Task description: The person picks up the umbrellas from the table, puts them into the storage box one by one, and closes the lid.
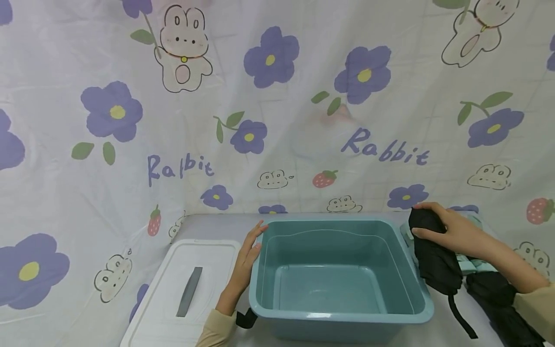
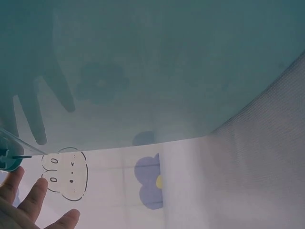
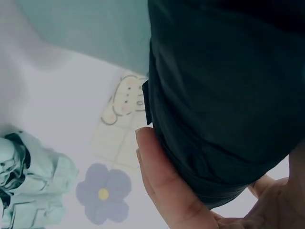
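Observation:
A blue-green plastic storage bin (image 1: 338,316) stands in the middle of the head view, its inside bare. My left hand (image 1: 247,255) rests along the bin's left side with fingers fairly straight at the rim; the left wrist view shows the fingertips beside the bin wall (image 2: 157,71). My right hand (image 1: 459,231) grips a black, soft fabric bundle (image 1: 438,262) with a dangling strap, just outside the bin's right rim. In the right wrist view the bundle (image 3: 224,105) sits between thumb and fingers. I cannot tell what the bundle contains.
A white lid (image 1: 165,299) with a grey handle lies left of the bin. Pale green folded items (image 1: 472,265) and another black fabric item (image 1: 498,299) lie at the right, partly behind my right arm. A flower-and-rabbit patterned curtain (image 1: 277,120) hangs behind.

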A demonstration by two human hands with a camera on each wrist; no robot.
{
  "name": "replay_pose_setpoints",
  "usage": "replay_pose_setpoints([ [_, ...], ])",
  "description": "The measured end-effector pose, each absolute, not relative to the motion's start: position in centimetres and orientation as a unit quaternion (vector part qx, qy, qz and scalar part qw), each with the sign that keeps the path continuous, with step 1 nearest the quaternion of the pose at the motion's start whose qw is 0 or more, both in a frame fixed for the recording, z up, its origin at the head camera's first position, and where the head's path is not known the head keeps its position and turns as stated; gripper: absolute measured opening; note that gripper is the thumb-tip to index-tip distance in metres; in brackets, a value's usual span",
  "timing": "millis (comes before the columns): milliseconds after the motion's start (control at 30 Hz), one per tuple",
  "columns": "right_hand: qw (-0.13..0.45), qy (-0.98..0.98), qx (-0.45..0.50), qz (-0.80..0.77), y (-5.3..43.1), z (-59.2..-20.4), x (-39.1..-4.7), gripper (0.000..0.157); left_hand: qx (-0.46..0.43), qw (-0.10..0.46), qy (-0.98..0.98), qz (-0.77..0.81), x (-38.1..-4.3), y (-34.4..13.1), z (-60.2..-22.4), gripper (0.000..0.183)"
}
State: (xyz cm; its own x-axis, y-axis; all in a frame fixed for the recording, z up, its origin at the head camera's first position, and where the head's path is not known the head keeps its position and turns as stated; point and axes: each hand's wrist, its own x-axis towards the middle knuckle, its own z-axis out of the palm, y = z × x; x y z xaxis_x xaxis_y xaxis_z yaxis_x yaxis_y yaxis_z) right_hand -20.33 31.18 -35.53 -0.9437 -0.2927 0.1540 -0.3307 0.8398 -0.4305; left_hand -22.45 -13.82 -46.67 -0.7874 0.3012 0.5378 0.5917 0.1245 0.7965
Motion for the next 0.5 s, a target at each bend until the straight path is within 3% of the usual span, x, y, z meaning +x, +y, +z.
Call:
replay_pose_setpoints([
  [500,0.015,-0.946,0.180,0.269,27.4,-33.8,-20.6,0.062,-0.293,0.119,-0.738,-0.596,-22.5,-13.7,-46.8,0.043],
])
